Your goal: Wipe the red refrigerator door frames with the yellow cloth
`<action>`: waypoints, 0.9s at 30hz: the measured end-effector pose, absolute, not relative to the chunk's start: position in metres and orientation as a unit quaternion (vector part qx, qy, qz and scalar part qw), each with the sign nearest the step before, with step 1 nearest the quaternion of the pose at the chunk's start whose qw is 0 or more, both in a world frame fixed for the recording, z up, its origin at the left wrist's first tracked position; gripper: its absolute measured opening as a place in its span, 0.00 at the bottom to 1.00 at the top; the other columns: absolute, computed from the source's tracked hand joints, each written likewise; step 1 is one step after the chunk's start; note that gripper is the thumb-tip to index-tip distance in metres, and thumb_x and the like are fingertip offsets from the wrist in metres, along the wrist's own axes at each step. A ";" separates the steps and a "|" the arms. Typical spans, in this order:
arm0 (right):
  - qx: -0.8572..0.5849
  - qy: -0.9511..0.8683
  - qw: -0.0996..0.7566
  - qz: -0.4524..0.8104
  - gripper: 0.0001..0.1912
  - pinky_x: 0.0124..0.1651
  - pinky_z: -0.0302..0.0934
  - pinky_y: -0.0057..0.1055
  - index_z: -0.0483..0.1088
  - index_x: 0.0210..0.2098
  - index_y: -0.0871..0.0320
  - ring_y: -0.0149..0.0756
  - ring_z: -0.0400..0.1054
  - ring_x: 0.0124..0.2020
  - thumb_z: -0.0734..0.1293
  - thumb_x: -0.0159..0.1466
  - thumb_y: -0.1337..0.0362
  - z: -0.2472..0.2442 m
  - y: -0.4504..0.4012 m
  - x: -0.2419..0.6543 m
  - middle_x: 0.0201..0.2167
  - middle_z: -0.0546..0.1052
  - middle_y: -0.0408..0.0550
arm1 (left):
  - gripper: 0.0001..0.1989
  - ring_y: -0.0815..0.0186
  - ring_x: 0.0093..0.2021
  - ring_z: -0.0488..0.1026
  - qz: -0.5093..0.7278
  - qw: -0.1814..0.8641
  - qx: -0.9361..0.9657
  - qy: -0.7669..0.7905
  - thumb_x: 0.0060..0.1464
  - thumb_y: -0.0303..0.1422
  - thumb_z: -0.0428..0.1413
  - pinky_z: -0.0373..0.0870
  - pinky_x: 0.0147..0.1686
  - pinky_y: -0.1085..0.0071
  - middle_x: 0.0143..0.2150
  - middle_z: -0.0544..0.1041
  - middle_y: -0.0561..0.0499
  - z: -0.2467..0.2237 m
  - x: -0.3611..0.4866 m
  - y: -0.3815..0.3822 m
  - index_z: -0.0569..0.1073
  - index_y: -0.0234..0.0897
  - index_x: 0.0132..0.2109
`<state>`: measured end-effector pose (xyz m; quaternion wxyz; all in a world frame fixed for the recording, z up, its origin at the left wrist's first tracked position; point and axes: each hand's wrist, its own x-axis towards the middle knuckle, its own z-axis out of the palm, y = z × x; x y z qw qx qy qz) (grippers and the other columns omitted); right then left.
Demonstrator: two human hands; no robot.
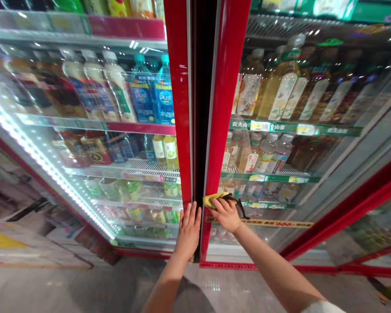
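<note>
My left hand (188, 230) lies flat with its fingers stretched out against the red frame edge of the left drinks cooler (179, 87), beside the dark gap between the two coolers. In my right hand (226, 215) is a yellow and dark cloth (215, 199), pressed to the red frame of the right cooler (226, 87) near its glass. A dark strip of the cloth hangs out to the right of my fingers.
Bottled drinks (117, 87) fill shelves behind the left glass, with more bottles (285, 93) behind the right. Boxed goods (29, 230) stand at the far left. Grey tiled floor (117, 287) shows below. Another red-framed door (345, 208) is at the right.
</note>
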<state>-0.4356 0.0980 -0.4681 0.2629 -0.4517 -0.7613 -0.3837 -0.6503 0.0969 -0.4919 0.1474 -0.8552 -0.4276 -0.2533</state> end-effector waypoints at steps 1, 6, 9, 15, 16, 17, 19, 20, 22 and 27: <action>-0.448 -0.764 0.265 -0.382 0.09 0.54 0.53 0.37 0.79 0.46 0.44 0.39 0.66 0.53 0.69 0.66 0.59 -0.478 0.098 -0.437 0.54 0.79 0.43 | 0.35 0.54 0.77 0.35 -0.253 0.147 -0.855 -0.428 0.58 0.20 0.48 0.50 0.72 0.46 0.77 0.47 0.41 -0.494 -0.651 0.096 0.57 0.35 0.72; -0.412 -0.788 0.270 -0.369 0.04 0.51 0.56 0.35 0.79 0.38 0.49 0.36 0.69 0.50 0.70 0.67 0.61 -0.517 0.093 -0.436 0.51 0.81 0.43 | 0.35 0.53 0.77 0.35 -0.255 0.154 -0.852 -0.431 0.57 0.18 0.47 0.53 0.71 0.45 0.77 0.48 0.40 -0.500 -0.654 0.095 0.58 0.35 0.72; -0.372 -0.816 0.255 -0.361 0.05 0.48 0.59 0.31 0.80 0.38 0.50 0.32 0.70 0.48 0.69 0.67 0.64 -0.524 0.089 -0.425 0.49 0.81 0.42 | 0.36 0.51 0.77 0.36 -0.254 0.155 -0.854 -0.426 0.57 0.19 0.49 0.54 0.70 0.44 0.77 0.46 0.40 -0.496 -0.655 0.094 0.58 0.37 0.72; -0.320 -0.847 0.213 -0.366 0.08 0.51 0.60 0.29 0.80 0.38 0.48 0.29 0.68 0.54 0.67 0.69 0.63 -0.466 0.093 -0.396 0.52 0.80 0.40 | 0.33 0.51 0.77 0.39 -0.267 0.153 -0.852 -0.423 0.60 0.23 0.50 0.55 0.70 0.45 0.77 0.46 0.41 -0.474 -0.658 0.094 0.59 0.39 0.72; -0.325 -0.842 0.216 -0.373 0.08 0.53 0.59 0.30 0.80 0.39 0.48 0.29 0.68 0.55 0.67 0.70 0.62 -0.447 0.095 -0.394 0.54 0.80 0.39 | 0.33 0.51 0.77 0.38 -0.273 0.153 -0.849 -0.425 0.60 0.23 0.50 0.55 0.70 0.45 0.77 0.46 0.41 -0.468 -0.658 0.094 0.59 0.40 0.72; -0.334 -0.830 0.228 -0.384 0.07 0.55 0.58 0.32 0.80 0.40 0.46 0.30 0.67 0.56 0.67 0.70 0.62 -0.428 0.098 -0.393 0.55 0.79 0.38 | 0.33 0.51 0.77 0.38 -0.281 0.154 -0.846 -0.425 0.61 0.23 0.50 0.55 0.70 0.44 0.77 0.45 0.41 -0.463 -0.656 0.095 0.59 0.40 0.71; -0.365 -0.782 0.285 -0.417 0.07 0.59 0.54 0.35 0.79 0.43 0.43 0.32 0.67 0.57 0.69 0.69 0.62 -0.392 0.105 -0.396 0.56 0.78 0.38 | 0.32 0.50 0.77 0.37 -0.296 0.156 -0.843 -0.422 0.62 0.24 0.50 0.53 0.70 0.43 0.77 0.45 0.41 -0.451 -0.652 0.096 0.60 0.40 0.71; -0.384 -0.749 0.320 -0.435 0.08 0.60 0.52 0.36 0.79 0.45 0.41 0.33 0.67 0.57 0.69 0.69 0.62 -0.380 0.108 -0.398 0.57 0.78 0.38 | 0.31 0.50 0.77 0.37 -0.302 0.158 -0.842 -0.419 0.62 0.25 0.50 0.53 0.70 0.43 0.78 0.45 0.41 -0.445 -0.649 0.096 0.60 0.40 0.71; -0.416 -0.686 0.378 -0.461 0.11 0.61 0.50 0.36 0.78 0.47 0.39 0.34 0.67 0.58 0.71 0.68 0.62 -0.369 0.111 -0.405 0.56 0.79 0.38 | 0.31 0.50 0.77 0.37 -0.312 0.158 -0.841 -0.413 0.63 0.25 0.50 0.52 0.71 0.43 0.78 0.44 0.41 -0.435 -0.642 0.095 0.59 0.39 0.72; -0.375 -0.712 0.364 -0.469 0.07 0.59 0.53 0.34 0.79 0.42 0.43 0.32 0.69 0.55 0.69 0.69 0.62 -0.403 0.098 -0.410 0.52 0.81 0.37 | 0.35 0.50 0.77 0.37 -0.329 0.162 -0.844 -0.392 0.62 0.25 0.50 0.51 0.72 0.43 0.78 0.43 0.41 -0.422 -0.631 0.093 0.52 0.39 0.74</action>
